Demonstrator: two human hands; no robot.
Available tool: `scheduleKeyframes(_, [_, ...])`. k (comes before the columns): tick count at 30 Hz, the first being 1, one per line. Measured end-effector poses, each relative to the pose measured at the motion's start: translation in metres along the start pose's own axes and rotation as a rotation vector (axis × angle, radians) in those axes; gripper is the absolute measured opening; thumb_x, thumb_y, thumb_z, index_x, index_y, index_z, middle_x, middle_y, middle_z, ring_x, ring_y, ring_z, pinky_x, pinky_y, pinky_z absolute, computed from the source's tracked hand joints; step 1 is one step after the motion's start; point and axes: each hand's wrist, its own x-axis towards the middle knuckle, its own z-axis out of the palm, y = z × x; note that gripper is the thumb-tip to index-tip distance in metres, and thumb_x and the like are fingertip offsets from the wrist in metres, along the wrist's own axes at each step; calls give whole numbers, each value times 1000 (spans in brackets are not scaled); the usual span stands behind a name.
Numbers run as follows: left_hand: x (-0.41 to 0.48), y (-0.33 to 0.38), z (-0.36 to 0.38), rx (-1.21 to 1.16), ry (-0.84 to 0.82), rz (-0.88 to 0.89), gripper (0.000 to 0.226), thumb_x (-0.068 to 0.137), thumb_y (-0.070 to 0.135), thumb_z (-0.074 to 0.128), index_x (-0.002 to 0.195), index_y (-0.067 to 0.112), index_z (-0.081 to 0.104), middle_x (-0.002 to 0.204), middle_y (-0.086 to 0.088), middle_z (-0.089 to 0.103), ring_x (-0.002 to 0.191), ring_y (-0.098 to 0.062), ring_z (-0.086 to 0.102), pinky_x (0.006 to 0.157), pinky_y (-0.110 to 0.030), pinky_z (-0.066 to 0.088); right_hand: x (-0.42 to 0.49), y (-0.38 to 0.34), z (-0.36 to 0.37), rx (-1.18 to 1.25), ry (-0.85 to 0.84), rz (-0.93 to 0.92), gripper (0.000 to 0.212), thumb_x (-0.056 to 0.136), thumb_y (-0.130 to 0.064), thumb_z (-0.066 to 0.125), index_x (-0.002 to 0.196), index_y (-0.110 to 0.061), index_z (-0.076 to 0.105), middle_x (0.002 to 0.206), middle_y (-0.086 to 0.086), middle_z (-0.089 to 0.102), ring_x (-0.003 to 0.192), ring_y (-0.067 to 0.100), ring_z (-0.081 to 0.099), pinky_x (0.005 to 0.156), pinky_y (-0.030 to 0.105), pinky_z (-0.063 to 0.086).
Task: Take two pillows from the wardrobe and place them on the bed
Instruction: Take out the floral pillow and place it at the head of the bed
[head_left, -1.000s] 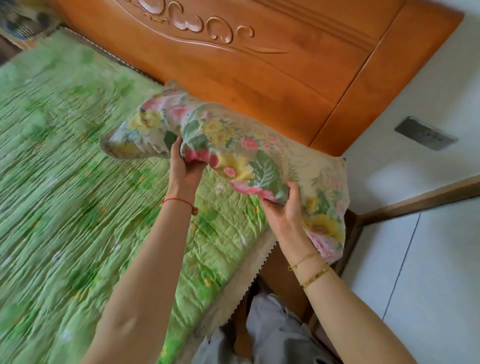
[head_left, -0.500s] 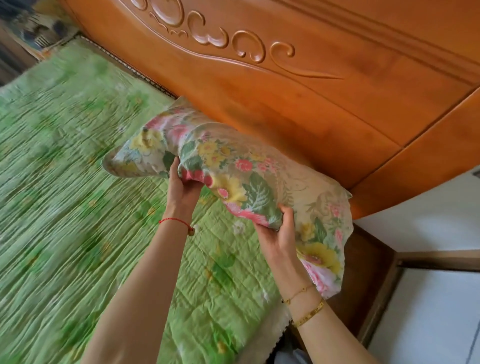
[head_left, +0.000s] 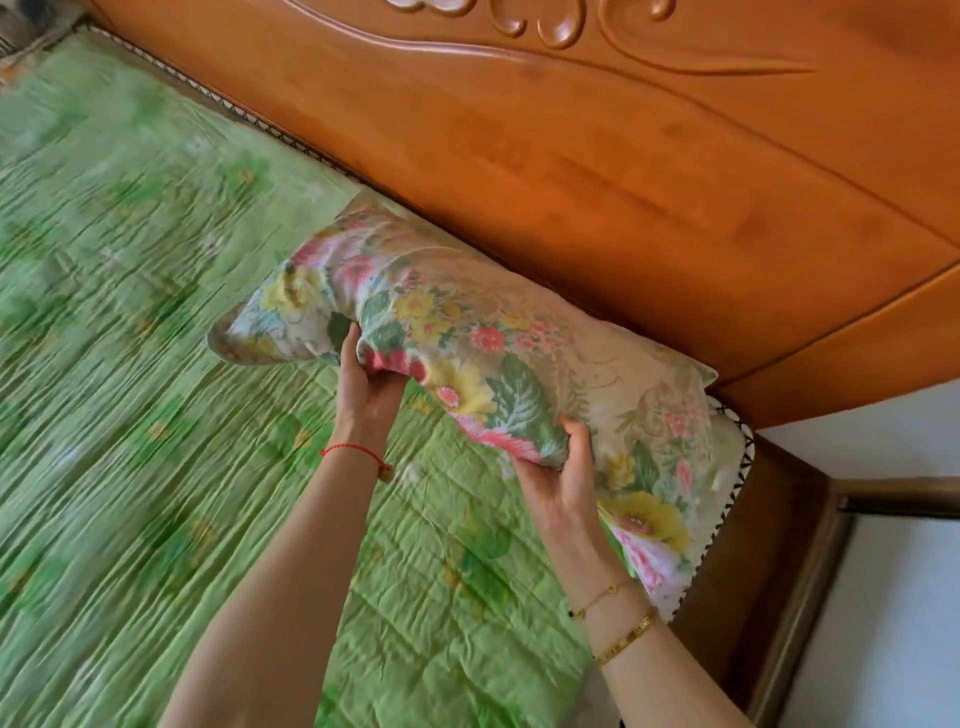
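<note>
A flowered pillow (head_left: 519, 332) lies along the head of the bed (head_left: 130, 364), close against the wooden headboard (head_left: 597, 171). Its near edge is bunched up. My left hand (head_left: 366, 384) grips that edge near the pillow's left end. My right hand (head_left: 561, 467) grips the same edge further right, thumb on top. The pillow's right corner hangs over the bed's side. Only this one pillow is in view, and the wardrobe is out of sight.
A green quilted cover spreads over the bed to the left. The carved orange headboard runs across the top. At the right are the bed's wooden side frame (head_left: 753, 561), a white wall (head_left: 857, 441) and pale floor (head_left: 893, 623).
Both hands have carried the pillow forward and down, from in the air over the bed's corner to against the headboard. The view has moved closer to the headboard.
</note>
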Motion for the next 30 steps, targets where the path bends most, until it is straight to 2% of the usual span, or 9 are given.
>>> scheduleKeyframes(6, [28,12,-44,84,13,-33,34,102,34,51,117,6,65,113,-15,70,95,-31,68,75,-45,52,20,35,-30,-4,51,28,46,92,-16,58,136,-1,55,136,16,61,124,30,59,105,38,48])
scheduleKeyframes(8, [31,16,-61,77,12,-58,35,102,33,52,118,6,67,117,-16,72,104,-31,71,84,-48,55,22,48,-44,16,106,46,46,93,-21,61,134,-2,56,124,16,67,109,27,62,87,31,55])
scheduleKeyframes(11, [28,20,-92,94,54,-81,36,103,32,52,114,5,73,122,-18,71,116,-30,67,104,-50,49,26,62,-74,52,220,86,50,93,-29,63,134,-2,55,127,18,64,120,30,59,102,37,49])
scheduleKeyframes(15, [15,22,-135,185,165,-79,35,103,32,51,119,8,70,107,-14,76,97,-25,75,95,-47,56,25,76,-109,19,377,146,59,90,-30,69,140,-11,43,130,28,51,94,25,62,72,35,56])
scheduleKeyframes(19, [6,23,-154,317,293,-123,39,102,31,53,86,9,82,96,-14,78,85,-28,78,69,-49,63,29,76,-136,-168,497,194,48,92,-24,67,136,-16,47,150,23,34,129,36,49,86,49,54])
scheduleKeyframes(21, [4,25,-161,460,417,-135,28,100,29,59,97,5,73,92,-11,71,85,-27,72,64,-45,63,28,73,-146,-327,492,244,47,93,-25,66,135,-21,45,152,22,33,121,37,54,78,50,56])
scheduleKeyframes(24, [-3,24,-170,770,675,-40,51,91,26,71,132,2,50,103,-11,63,102,-28,63,88,-45,57,22,67,-151,-672,500,358,59,90,-48,63,120,2,54,116,23,66,84,35,72,57,41,61])
scheduleKeyframes(26, [-14,21,-164,1014,865,204,58,85,23,76,130,0,48,121,-18,60,113,-33,60,99,-42,51,19,62,-151,-1015,566,268,71,92,-60,53,97,9,68,82,20,76,50,27,69,42,30,55])
scheduleKeyframes(30, [-20,19,-131,1268,535,477,29,89,13,73,112,5,58,107,-19,67,95,-33,67,84,-48,58,16,44,-138,-1369,523,-301,56,97,-44,55,64,-2,69,48,4,68,35,15,59,40,24,51])
